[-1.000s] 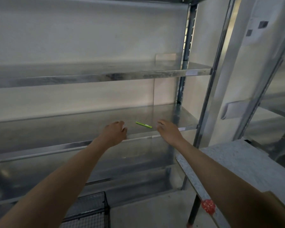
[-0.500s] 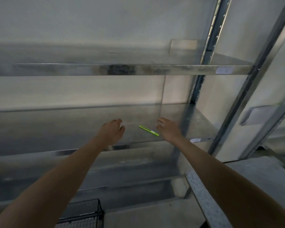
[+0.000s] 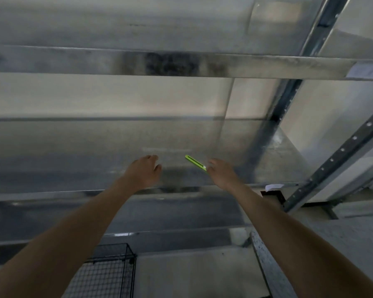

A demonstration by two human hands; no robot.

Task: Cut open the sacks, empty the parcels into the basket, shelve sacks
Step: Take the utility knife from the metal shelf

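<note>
1. Head view, the hands: both arms reached out over the middle shelf (image 3: 73,151) of a metal rack. The left hand (image 3: 144,171) hovered above the shelf with its fingers loosely bent, holding nothing. The right hand (image 3: 223,176) was well apart from it, fingers fairly straight and unclasped. Their tips were just beside the near end of the green cutter (image 3: 194,162). Whether a fingertip actually touched the cutter could not be told.
2. Head view, the task's things: the cutter lay flat on the shelf between the two hands, slanting away to the left. The wire basket (image 3: 108,274) stood on the floor below, near the left forearm. No sacks or parcels showed anywhere in this view.
3. Head view, the step in hand: this looked like fetching the cutter, with no sack yet cut and nothing emptied or shelved.
4. Head view, the next move: the right hand would probably need to pinch the cutter by its sides. The tool was thin and lay flat on smooth metal, so a push from above might only slide it deeper. Once the cutter was held, the person would have to turn towards the sacks, wherever they were.
</note>
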